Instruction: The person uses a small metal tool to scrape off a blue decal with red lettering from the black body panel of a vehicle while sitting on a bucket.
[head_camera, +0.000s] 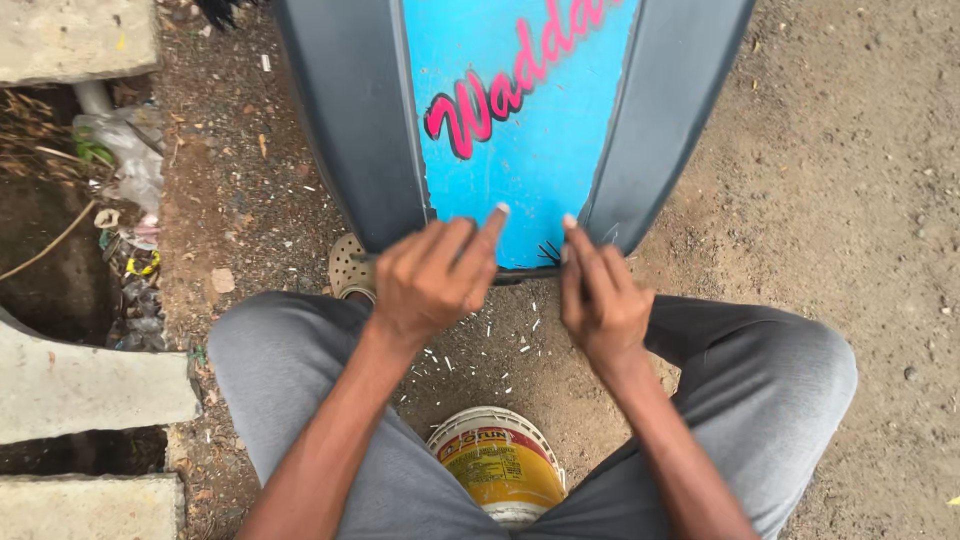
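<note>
A grey vehicle body panel (350, 120) with a bright blue sticker (530, 150) bearing pink script stands upright on the dirt in front of me. My left hand (435, 275) rests at the sticker's lower edge, index finger stretched out against the blue surface. My right hand (598, 295) is beside it at the lower right corner, its index fingertip pressed on the sticker near a frayed dark patch. Neither hand holds an object. My knees in grey trousers (290, 350) spread on both sides.
A yellow and white plastic bucket (500, 465) sits under me between my legs. A beige perforated shoe (350, 268) shows left of the panel. Concrete slabs (90, 385) and an open drain with litter lie at left. Small white flakes scatter on the dirt ground (850, 200).
</note>
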